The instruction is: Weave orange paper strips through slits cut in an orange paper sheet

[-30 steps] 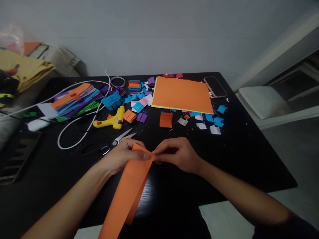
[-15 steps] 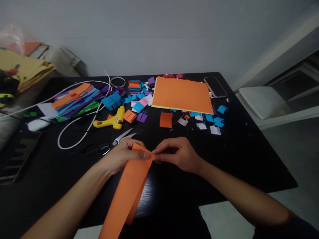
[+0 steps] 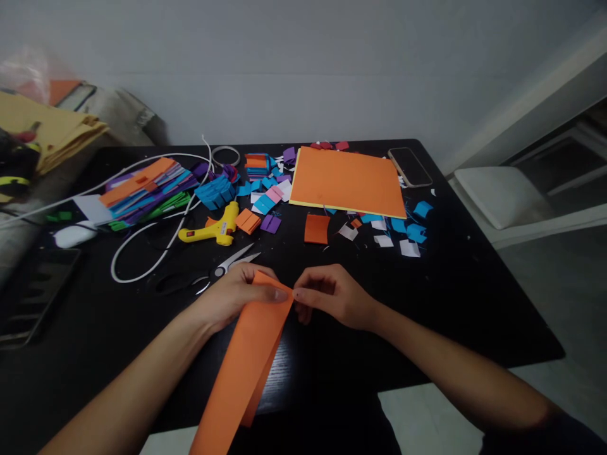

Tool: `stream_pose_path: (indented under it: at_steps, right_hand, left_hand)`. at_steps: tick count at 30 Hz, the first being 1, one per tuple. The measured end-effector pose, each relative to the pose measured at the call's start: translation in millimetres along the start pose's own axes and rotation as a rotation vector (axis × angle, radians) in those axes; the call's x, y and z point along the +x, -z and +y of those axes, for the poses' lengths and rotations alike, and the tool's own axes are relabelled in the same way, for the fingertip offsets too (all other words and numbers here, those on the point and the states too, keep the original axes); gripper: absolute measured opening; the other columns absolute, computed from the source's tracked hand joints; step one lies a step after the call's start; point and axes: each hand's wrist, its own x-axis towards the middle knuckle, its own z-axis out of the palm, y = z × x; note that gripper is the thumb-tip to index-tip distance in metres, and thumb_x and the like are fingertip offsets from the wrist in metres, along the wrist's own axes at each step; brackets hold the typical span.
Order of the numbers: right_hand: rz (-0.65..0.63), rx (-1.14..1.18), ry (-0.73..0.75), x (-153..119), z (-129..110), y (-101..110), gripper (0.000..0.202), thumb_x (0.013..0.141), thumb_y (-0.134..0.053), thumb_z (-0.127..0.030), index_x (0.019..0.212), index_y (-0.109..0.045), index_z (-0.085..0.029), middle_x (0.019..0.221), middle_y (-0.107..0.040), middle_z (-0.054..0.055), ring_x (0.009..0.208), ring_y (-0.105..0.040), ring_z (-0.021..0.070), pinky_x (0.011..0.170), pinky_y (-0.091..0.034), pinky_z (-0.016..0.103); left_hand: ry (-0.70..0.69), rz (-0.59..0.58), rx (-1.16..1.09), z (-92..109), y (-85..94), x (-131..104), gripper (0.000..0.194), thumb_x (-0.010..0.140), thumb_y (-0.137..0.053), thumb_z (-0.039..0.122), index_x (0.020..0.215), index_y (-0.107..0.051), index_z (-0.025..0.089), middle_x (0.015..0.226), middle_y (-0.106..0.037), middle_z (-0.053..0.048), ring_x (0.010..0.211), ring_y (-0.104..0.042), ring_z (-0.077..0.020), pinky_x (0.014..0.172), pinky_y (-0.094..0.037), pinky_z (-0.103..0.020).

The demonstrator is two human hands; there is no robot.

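Note:
A long folded strip of orange paper [image 3: 244, 360] hangs toward me over the front edge of the black table. My left hand [image 3: 244, 294] is closed on its upper end, thumb flat on top and fingers underneath. At the strip's upper right corner, my right hand [image 3: 334, 294] pinches the edge between thumb and forefinger, its other fingers curled. Just beyond my left hand lie scissors [image 3: 219, 272] with spread blades. Past the hands rests a small orange paper square [image 3: 316, 229].
A yellow glue gun [image 3: 213, 229] with a looping white cable [image 3: 115, 262] lies at left, near stacked coloured paper strips [image 3: 147, 189]. Orange sheets [image 3: 348, 180] cover the back middle, among small cut pieces. A phone [image 3: 410, 167] lies at back right; a black tray [image 3: 38, 297] at far left.
My right thumb and fingers have shifted slightly at the paper's corner, the lower fingers now showing beneath. My left hand keeps its hold. The view has moved very slightly.

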Motion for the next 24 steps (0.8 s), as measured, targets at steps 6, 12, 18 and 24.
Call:
stream_pose_path:
  at_steps: [6,12,18,24]
  right_hand:
    - [0.045,-0.05,0.034,1.1,1.5,0.1,0.026,0.087,-0.078,-0.038,0.081,-0.071,-0.014,0.064,-0.07,0.0,0.056,-0.067,0.0114,0.058,-0.055,0.023]
    - [0.112,-0.048,0.054,7.0,1.6,8.1,0.03,0.082,-0.082,-0.043,0.076,-0.071,-0.015,0.062,-0.067,-0.001,0.052,-0.065,0.0112,0.052,-0.055,0.023]
    - [0.124,-0.064,0.058,10.2,3.1,12.8,0.028,0.082,-0.081,-0.04,0.077,-0.071,-0.015,0.063,-0.067,-0.001,0.052,-0.066,0.0112,0.05,-0.056,0.023]
    - [0.115,-0.082,0.067,11.5,3.5,15.4,0.026,0.082,-0.08,-0.038,0.077,-0.07,-0.015,0.062,-0.067,-0.002,0.052,-0.066,0.0111,0.052,-0.056,0.023]
  left_hand:
    - [-0.027,-0.005,-0.008,-2.4,1.9,1.1,0.029,0.065,-0.092,0.034,0.069,-0.073,0.013,0.06,-0.065,0.0,0.049,-0.054,-0.0079,0.047,-0.037,-0.018]
    - [-0.142,0.147,-0.093,-1.3,8.2,2.7,0.028,0.072,-0.09,0.037,0.073,-0.074,0.014,0.063,-0.064,0.001,0.052,-0.054,-0.0078,0.05,-0.039,-0.019]
    - [-0.173,0.181,-0.017,-0.9,10.2,3.0,0.033,0.075,-0.089,0.043,0.077,-0.077,0.013,0.067,-0.07,-0.003,0.058,-0.061,-0.0132,0.056,-0.045,-0.023]
    - [-0.197,0.153,0.015,-1.5,8.2,3.4,0.039,0.077,-0.086,0.052,0.084,-0.079,0.014,0.072,-0.074,-0.003,0.06,-0.064,-0.0143,0.061,-0.049,-0.024]
